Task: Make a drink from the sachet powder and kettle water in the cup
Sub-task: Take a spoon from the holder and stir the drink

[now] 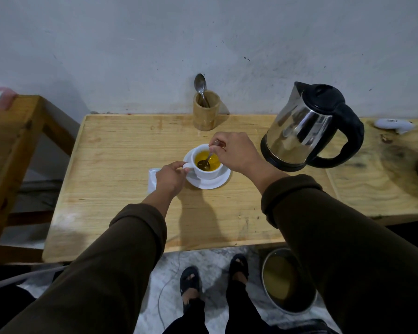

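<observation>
A white cup [206, 173] stands on a white saucer [215, 183] in the middle of the wooden table [121, 189]. Yellow liquid fills the cup. My left hand [170, 178] pinches the cup's handle at its left side. My right hand [234, 150] holds a metal spoon [206, 160] by its stem, with the bowl dipped in the liquid. A white sachet [152, 178] lies flat on the table, partly hidden behind my left hand. The steel kettle [307, 126] with a black handle and lid stands to the right of the cup.
A wooden holder [206, 112] with a second spoon [200, 86] stands at the table's back edge against the wall. A white object [393, 124] lies on the adjoining table to the right. A round bin [287, 280] stands on the floor by my feet. A wooden frame [12, 131] stands left.
</observation>
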